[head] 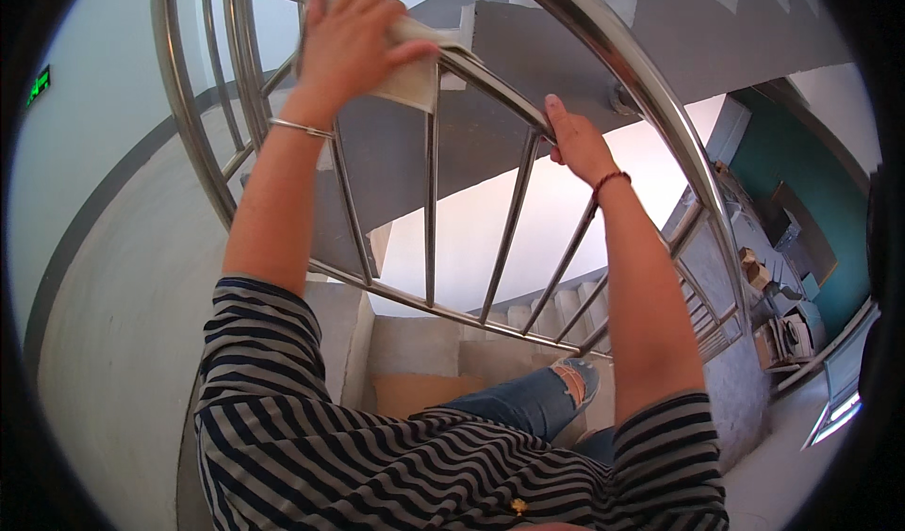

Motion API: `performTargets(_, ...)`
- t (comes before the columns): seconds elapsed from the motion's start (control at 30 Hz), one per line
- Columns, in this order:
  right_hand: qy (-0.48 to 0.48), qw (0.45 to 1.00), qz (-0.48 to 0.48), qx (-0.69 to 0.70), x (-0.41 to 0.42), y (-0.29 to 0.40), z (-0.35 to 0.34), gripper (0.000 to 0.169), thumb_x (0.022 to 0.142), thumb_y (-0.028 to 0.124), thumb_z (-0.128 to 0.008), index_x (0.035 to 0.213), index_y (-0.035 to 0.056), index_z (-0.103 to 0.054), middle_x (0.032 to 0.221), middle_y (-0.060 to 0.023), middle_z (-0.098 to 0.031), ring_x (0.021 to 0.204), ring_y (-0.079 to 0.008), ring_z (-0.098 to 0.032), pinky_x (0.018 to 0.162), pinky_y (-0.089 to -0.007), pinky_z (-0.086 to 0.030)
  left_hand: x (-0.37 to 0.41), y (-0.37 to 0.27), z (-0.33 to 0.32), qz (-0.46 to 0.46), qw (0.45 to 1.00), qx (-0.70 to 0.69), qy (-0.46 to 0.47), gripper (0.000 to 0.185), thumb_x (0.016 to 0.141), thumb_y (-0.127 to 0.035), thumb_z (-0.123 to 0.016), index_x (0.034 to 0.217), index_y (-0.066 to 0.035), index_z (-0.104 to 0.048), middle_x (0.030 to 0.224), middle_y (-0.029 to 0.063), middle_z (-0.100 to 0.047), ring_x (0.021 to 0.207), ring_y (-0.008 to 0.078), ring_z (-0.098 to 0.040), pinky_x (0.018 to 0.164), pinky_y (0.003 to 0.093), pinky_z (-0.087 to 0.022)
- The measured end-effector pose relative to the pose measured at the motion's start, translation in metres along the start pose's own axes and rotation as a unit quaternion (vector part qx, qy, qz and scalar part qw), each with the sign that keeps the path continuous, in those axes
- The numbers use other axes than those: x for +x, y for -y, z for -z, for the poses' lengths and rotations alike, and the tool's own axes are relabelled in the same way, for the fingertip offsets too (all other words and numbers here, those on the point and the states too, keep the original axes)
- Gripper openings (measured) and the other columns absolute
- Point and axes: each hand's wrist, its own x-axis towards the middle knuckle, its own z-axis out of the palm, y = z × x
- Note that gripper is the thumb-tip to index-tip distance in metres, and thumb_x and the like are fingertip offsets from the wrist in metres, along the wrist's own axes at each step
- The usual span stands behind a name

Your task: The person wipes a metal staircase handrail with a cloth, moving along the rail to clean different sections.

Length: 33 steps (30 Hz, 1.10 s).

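A pale cloth (413,87) is draped over the upper bar (488,84) of a shiny metal stair railing. My left hand (353,45) presses the cloth round this bar, with the thumb out to the right. A corner of the cloth hangs down beside an upright baluster (430,206). Farther right along the same bar, my right hand (580,139) grips the bare metal, its thumb on top and its fingers mostly hidden behind. The thicker round handrail (615,43) curves past above and to the right of both hands.
Concrete steps (413,344) descend under my legs and beyond the balusters. At left is a wall (85,149) with a lit green sign (39,87). Cardboard boxes (755,271) and other clutter lie on a floor at far right. A grey stair underside (537,57) hangs behind the railing.
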Motion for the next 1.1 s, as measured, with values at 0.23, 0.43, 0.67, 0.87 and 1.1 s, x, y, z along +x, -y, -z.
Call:
performTargets(0.23, -0.079, 0.996, 0.022, -0.018, -0.008, 0.011, -0.016, 0.078, 0.098, 0.067, -0.02, 0.102, 0.0055, -0.068, 0.103, -0.0205, -0.067, 0.099, -0.0416, -0.061, 0.087, -0.0455, -0.046, -0.019, -0.043, -0.038, 0.134, 0.974, -0.079, -0.168, 0.044, 0.087, -0.046, -0.065, 0.114, -0.012, -0.062, 0.136, 0.0146, -0.047, 0.137, 0.0382, -0.036, 0.109, 0.06, -0.025)
performTargets(0.43, -0.072, 0.997, 0.017, -0.012, -0.009, 0.006, -0.012, 0.072, 0.099, 0.064, -0.022, 0.108, 0.0093, -0.069, 0.107, -0.0195, -0.068, 0.103, -0.0408, -0.061, 0.089, -0.0452, -0.047, -0.057, -0.146, -0.057, 0.207, 0.908, -0.297, -0.211, 0.055, 0.095, -0.029, -0.057, 0.138, 0.002, -0.045, 0.153, 0.0292, -0.026, 0.143, 0.0475, -0.021, 0.116, 0.0547, -0.019)
performTargets(0.67, -0.081, 0.996, 0.012, -0.037, -0.01, 0.008, -0.01, 0.072, 0.099, 0.064, -0.02, 0.113, 0.0144, -0.069, 0.112, -0.018, -0.068, 0.106, -0.0403, -0.061, 0.091, -0.0447, -0.047, -0.101, -0.147, -0.072, 0.318, 0.85, -0.398, -0.135, 0.053, 0.089, -0.019, -0.056, 0.136, 0.0, -0.043, 0.137, 0.0257, -0.048, 0.128, 0.0424, -0.044, 0.109, 0.0571, -0.02)
performTargets(0.87, -0.087, 0.996, 0.012, -0.029, -0.008, 0.0, -0.012, 0.069, 0.1, 0.063, -0.022, 0.114, 0.0147, -0.069, 0.111, -0.0162, -0.068, 0.106, -0.0383, -0.061, 0.091, -0.0436, -0.047, -0.039, -0.092, -0.038, 0.387, 0.712, -0.586, 0.018, 0.033, 0.09, -0.013, -0.054, 0.122, -0.002, -0.053, 0.11, 0.0161, -0.063, 0.103, 0.031, -0.059, 0.094, 0.0411, -0.045)
performTargets(1.1, -0.086, 0.996, 0.012, -0.025, -0.008, 0.006, -0.014, 0.069, 0.1, 0.062, -0.023, 0.113, 0.0136, -0.069, 0.111, -0.0166, -0.068, 0.106, -0.0384, -0.061, 0.091, -0.0437, -0.047, -0.046, -0.1, -0.063, 0.357, 0.693, -0.621, -0.078, 0.029, 0.096, -0.018, -0.056, 0.119, 0.0, -0.053, 0.112, 0.0147, -0.064, 0.102, 0.0243, -0.061, 0.088, 0.0343, -0.048)
